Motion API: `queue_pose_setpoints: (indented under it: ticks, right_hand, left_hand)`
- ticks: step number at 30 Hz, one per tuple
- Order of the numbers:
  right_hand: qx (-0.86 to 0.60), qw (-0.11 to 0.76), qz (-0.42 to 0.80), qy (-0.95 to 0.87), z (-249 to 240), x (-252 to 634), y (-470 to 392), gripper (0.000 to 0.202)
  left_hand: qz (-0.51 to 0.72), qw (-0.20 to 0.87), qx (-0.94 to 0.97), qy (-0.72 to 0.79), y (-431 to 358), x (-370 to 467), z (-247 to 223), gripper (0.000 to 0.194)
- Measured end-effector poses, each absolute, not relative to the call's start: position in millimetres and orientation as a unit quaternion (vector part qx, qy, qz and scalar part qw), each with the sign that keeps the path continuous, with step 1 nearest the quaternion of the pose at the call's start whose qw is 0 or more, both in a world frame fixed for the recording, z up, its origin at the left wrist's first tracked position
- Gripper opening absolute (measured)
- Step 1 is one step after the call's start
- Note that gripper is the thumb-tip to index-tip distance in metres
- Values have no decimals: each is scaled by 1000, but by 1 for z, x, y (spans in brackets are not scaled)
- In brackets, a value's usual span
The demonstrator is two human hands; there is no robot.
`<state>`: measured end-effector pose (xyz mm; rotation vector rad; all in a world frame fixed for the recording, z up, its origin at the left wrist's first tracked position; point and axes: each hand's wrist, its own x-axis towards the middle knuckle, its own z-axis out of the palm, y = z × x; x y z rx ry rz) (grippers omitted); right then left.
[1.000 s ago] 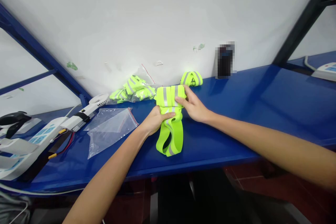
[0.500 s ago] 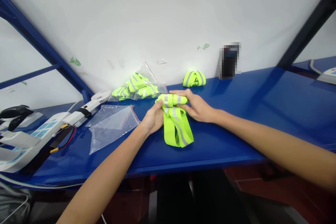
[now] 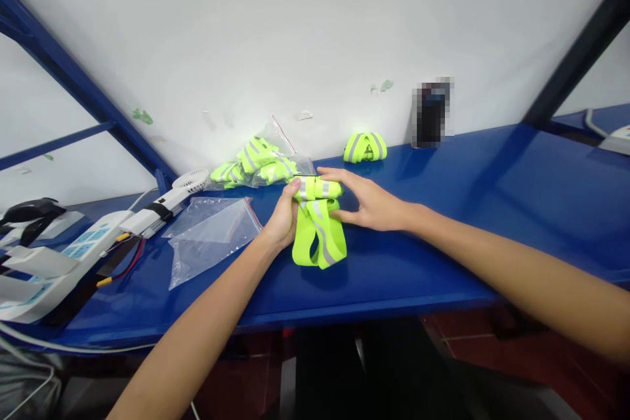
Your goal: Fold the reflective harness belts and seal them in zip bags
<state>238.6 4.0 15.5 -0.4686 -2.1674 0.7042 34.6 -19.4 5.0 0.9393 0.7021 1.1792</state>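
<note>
My left hand grips the left end of a neon yellow-green reflective strap, its thumb on top of the folded part. Loose loops of the strap with grey stripes hang toward the table's front. My right hand is at the strap's right side, thumb and fingers spread apart around the folded end. Its fingertips partly pass behind the strap. Behind, a rolled strap sits by the wall. Bagged straps lie in a pile behind my left hand.
Flat clear zip bags lie left on the blue table. Further left are a small white fan, a power strip and cables. A pixelated dark object leans on the wall at the right.
The held strap and its hanging loops have shifted a little left with my left hand. My right hand's fingers have opened wider at the strap's right end.
</note>
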Motion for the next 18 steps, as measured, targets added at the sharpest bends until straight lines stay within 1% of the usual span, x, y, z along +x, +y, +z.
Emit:
queue_pose_setpoints:
  ticks: [3,8,14,18]
  right_hand:
    - [-207,399,242,-860,12,237,7,62]
    - [-217,404,190,-868,7,235,13,53]
    - [-258,411,120,-866,1,230,10,52]
    - [-275,420,97,-859,-3,227,8,50]
  left_hand:
    - [512,687,417,304,-18,35,2,60]
    - [497,699,416,303,-18,37,1,61]
    - [500,686,428,310,-22,43,4,56]
    - [517,666,437,314,-24,45,6,54]
